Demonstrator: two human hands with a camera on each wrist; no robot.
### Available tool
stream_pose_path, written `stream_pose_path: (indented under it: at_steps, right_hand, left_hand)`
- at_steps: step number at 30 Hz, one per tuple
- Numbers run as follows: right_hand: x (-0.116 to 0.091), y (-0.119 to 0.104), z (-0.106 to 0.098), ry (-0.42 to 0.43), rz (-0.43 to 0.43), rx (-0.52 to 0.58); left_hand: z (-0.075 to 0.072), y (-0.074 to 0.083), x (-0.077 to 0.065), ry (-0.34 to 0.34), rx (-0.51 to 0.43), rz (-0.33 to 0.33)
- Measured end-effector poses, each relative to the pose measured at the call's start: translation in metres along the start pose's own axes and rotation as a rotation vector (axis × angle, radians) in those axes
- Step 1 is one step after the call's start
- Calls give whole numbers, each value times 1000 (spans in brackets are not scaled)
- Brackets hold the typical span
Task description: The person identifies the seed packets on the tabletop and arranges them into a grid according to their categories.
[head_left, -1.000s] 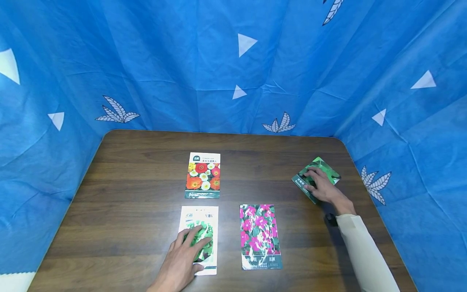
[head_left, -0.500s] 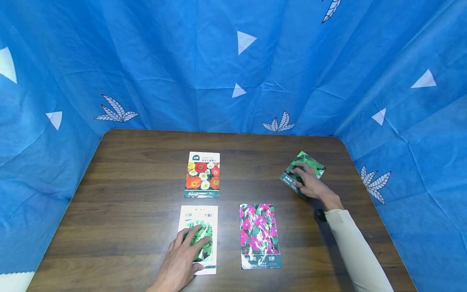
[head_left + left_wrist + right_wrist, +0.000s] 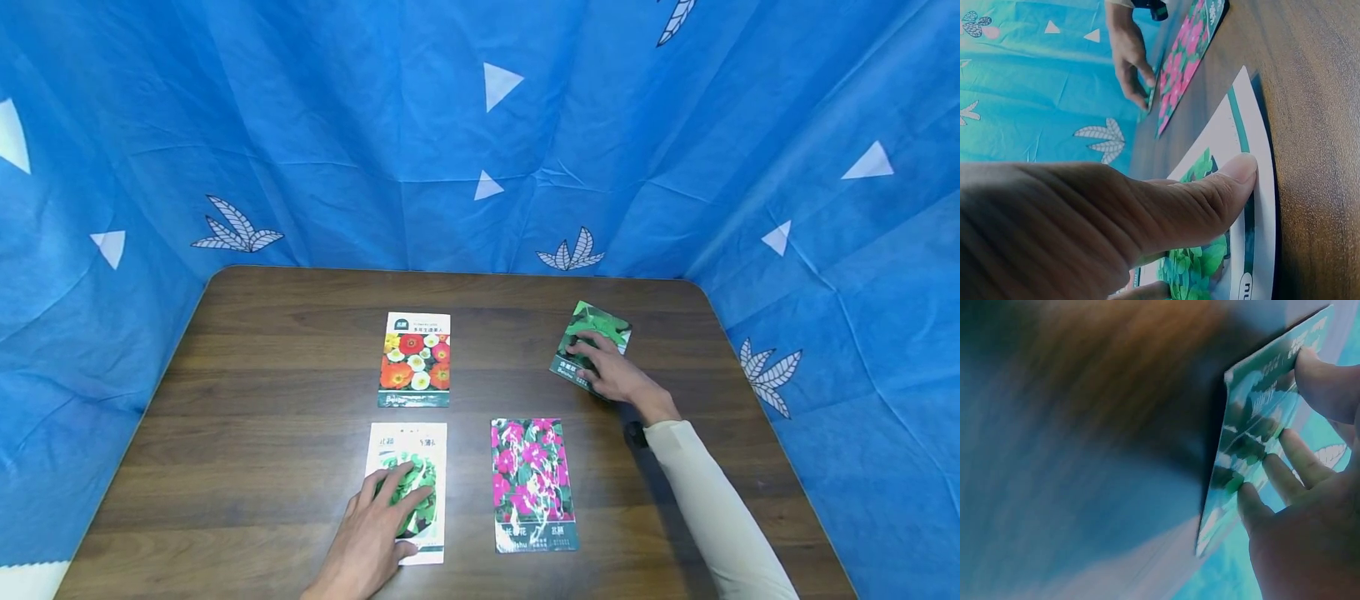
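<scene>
In the head view my left hand (image 3: 367, 529) lies over a white seed packet (image 3: 422, 448) with a green leafy picture, fingers spread. Its thumb (image 3: 1216, 194) rests on the packet's green stripe in the left wrist view. Farther off at the right, my right hand (image 3: 617, 375) touches a green seed packet (image 3: 602, 323), which lies tilted on the table. Several fingertips and the thumb press its printed face (image 3: 1250, 440) in the right wrist view; part of the packet is hidden by the hand.
A seed packet with red, orange and white flowers (image 3: 415, 364) lies behind the white one. Between the hands is a packet with pink flowers (image 3: 531, 471). The brown wooden table (image 3: 255, 433) is bordered by a blue patterned cloth (image 3: 330, 125) behind and at both sides.
My right hand has slid the green packet leftward and slightly back across the table, and the packet has turned closer to upright. The left hand and the other packets stay put.
</scene>
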State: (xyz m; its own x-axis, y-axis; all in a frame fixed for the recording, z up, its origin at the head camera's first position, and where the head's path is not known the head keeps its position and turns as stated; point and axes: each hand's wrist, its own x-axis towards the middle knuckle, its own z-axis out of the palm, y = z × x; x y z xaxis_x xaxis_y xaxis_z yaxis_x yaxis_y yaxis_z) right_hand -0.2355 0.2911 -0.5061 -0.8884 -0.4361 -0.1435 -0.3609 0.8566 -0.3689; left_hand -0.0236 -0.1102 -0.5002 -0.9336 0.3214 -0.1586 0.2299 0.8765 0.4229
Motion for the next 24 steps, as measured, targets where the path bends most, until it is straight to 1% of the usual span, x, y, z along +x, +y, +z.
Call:
stream_pose_path:
  at_steps: [3,6,11,16,20,24]
  right_hand:
    - [4,-7,1,-2,-5,-22]
    - [7,-14,3,-7,-10,-19]
    - [14,-28,6,-14,-65,-9]
    - [20,-40,10,-26,-113,-17]
    - [22,-47,12,-38,-134,-27]
    - [25,-54,14,-47,-153,-39]
  left_hand:
    - [0,0,-1,15,2,8]
    - [0,0,-1,16,1,10]
    - [-1,0,0,-10,-2,0]
    - [-1,-1,-1,9,1,18]
    - [0,-2,-1,24,1,30]
    - [0,-2,-1,6,-2,18]
